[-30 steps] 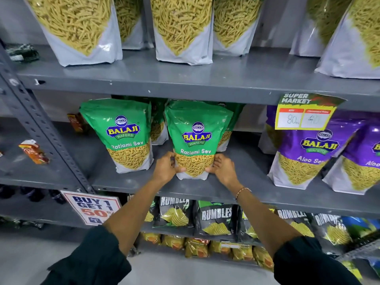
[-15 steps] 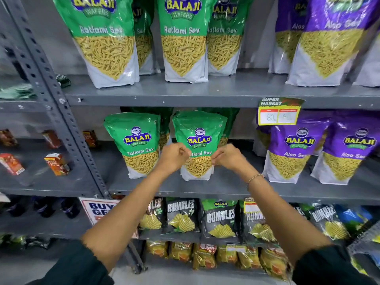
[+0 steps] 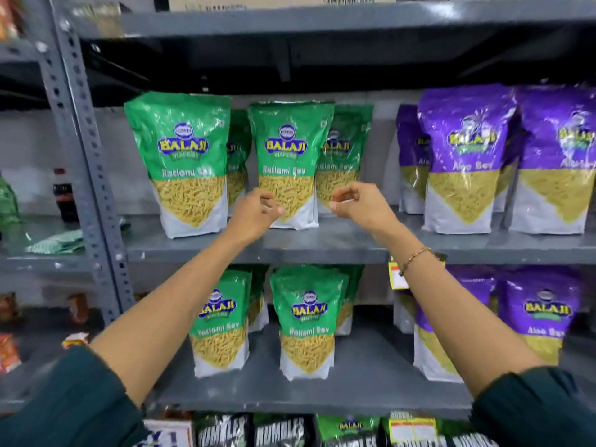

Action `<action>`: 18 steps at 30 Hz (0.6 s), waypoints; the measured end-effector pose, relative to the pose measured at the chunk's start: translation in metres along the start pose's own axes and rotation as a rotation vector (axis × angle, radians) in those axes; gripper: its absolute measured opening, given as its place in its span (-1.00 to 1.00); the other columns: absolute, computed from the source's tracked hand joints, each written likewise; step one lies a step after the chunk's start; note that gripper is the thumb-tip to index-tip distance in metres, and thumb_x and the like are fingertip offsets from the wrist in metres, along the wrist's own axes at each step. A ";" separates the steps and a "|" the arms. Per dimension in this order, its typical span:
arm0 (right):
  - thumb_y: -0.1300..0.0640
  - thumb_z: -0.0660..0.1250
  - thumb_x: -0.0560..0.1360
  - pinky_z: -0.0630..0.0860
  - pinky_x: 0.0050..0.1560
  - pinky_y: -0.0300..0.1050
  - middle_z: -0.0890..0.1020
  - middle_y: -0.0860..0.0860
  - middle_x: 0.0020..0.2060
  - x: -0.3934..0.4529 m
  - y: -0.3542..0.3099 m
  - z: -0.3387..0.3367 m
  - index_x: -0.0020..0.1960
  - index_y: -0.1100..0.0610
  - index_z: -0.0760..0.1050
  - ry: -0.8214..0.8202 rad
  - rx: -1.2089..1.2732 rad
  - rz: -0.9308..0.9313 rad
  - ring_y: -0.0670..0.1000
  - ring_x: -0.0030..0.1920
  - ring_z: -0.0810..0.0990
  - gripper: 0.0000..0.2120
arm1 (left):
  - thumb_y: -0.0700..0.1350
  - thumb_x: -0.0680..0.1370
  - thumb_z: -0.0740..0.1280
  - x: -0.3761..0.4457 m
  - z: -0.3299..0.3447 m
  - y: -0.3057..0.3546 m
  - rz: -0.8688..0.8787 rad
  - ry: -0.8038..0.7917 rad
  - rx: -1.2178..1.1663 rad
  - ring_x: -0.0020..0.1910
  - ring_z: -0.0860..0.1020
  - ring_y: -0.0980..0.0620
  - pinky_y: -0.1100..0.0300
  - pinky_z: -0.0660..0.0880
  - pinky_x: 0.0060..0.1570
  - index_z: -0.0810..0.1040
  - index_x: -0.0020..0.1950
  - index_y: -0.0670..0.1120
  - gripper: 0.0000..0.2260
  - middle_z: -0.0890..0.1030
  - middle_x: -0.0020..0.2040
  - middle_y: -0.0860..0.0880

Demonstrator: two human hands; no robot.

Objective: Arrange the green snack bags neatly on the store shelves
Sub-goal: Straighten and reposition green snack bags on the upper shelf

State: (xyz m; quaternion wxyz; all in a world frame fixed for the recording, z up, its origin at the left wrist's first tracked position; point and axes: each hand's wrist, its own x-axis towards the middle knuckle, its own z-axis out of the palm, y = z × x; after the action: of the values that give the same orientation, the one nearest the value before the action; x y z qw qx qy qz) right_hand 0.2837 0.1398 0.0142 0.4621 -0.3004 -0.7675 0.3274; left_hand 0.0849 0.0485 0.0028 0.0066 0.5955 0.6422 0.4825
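Observation:
Green Ratlami Sev bags stand upright on two grey shelves. On the upper shelf a left bag and a middle bag stand in front, with more green bags behind them. My left hand is raised in front of the middle bag's lower left corner, fingers curled, holding nothing. To that bag's right floats my right hand, fingers loosely curled and empty. The lower shelf carries two front green bags with others behind.
Purple Aloo Sev bags fill the right side of both shelves. A slotted grey upright post stands left, with a dark bottle beyond it. Black Rumbles bags sit on the bottom row. A cardboard box rests on top.
Both hands let go of the middle green bag on the lower shelf and rose to the shelf above. The camera tilted upward.

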 end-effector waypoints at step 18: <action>0.17 0.52 0.28 0.55 -0.13 -0.02 0.63 0.09 -0.22 0.082 0.034 0.054 -0.17 0.20 0.53 -0.012 -0.041 0.057 0.05 -0.22 0.57 -0.78 | -0.06 0.38 0.47 0.077 0.024 -0.064 -0.287 -0.052 -0.252 0.15 0.52 -0.06 0.02 0.43 0.22 0.40 0.27 -0.19 -0.47 0.56 0.20 -0.11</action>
State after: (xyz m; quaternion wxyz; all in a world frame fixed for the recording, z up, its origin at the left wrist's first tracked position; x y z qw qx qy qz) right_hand 0.2085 0.2107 0.0104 0.4419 -0.3294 -0.7679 0.3265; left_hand 0.0283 0.1342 -0.0066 0.1663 0.5046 0.6547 0.5376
